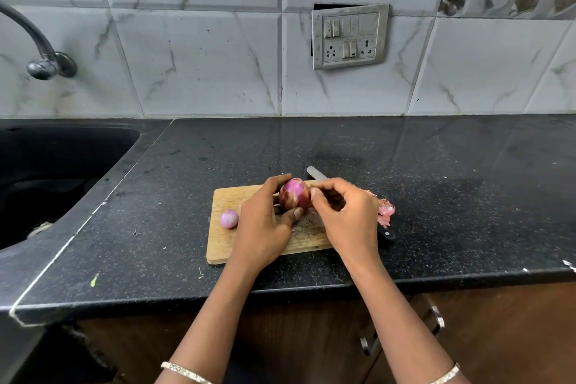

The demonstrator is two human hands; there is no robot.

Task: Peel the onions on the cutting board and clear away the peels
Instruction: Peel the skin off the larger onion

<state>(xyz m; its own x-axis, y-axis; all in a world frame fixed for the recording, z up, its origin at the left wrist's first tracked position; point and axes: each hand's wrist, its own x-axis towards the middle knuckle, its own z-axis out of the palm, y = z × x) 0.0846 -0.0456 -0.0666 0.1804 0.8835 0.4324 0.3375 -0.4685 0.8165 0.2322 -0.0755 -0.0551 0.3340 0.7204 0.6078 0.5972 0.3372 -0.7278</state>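
My left hand (265, 221) grips a red onion (294, 195) above the wooden cutting board (224, 246), fingers over its top and thumb under it. Patches of dry brown skin still cling to the onion's left side. My right hand (346, 215) has its fingertips curled against the onion's right side, pinching at the skin there. A smaller peeled onion (229, 218) lies on the board's left part. A heap of pink peels (386, 210) sits just past the board's right edge.
A knife lies behind my hands, its blade tip (315, 173) at the back and its black handle (386, 233) to the right of the board. A dark sink (46, 178) and a tap (43, 62) are on the left. The counter's front edge (280, 290) is close.
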